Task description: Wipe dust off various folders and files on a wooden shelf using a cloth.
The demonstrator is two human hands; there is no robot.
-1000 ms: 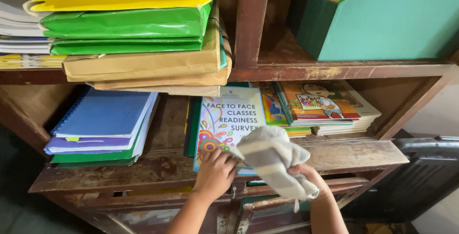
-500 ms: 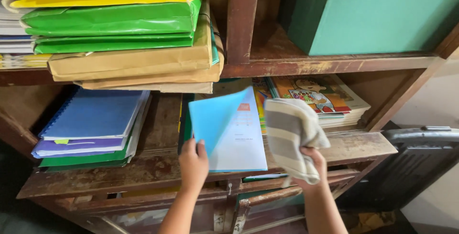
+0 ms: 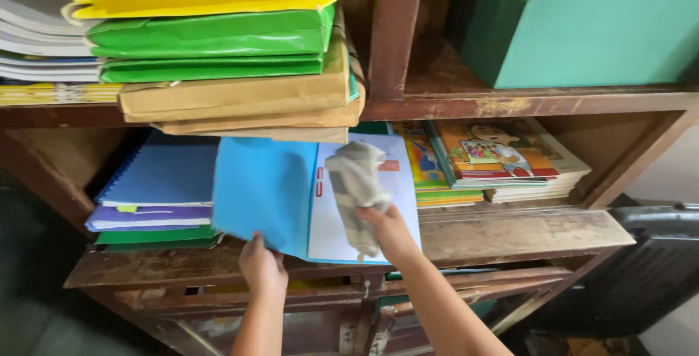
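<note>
Left hand [image 3: 262, 265] down at 7 o'clock, fingers clasped on the bottom edge of the blue cover [image 3: 263, 194] of an open booklet [image 3: 317, 197], holding that cover folded out to the left. The booklet lies on the worn wooden shelf [image 3: 510, 232], its near edge hanging just over the shelf's front. Right hand [image 3: 386, 228] near centre, clenched around a grey striped cloth [image 3: 355, 185] and pressing it onto the booklet's white inner page [image 3: 397, 181]; the cloth reaches up toward 12 o'clock across that page. At 9 o'clock, a stack of blue and purple spiral notebooks [image 3: 156, 188] just beside the blue cover. At 3 o'clock, colourful picture books [image 3: 495, 159] piled flat. Above, at 11 o'clock, green, yellow and brown envelopes [image 3: 218, 50] stacked high; at 1 o'clock, a green box [image 3: 597, 28] on the upper shelf.
</note>
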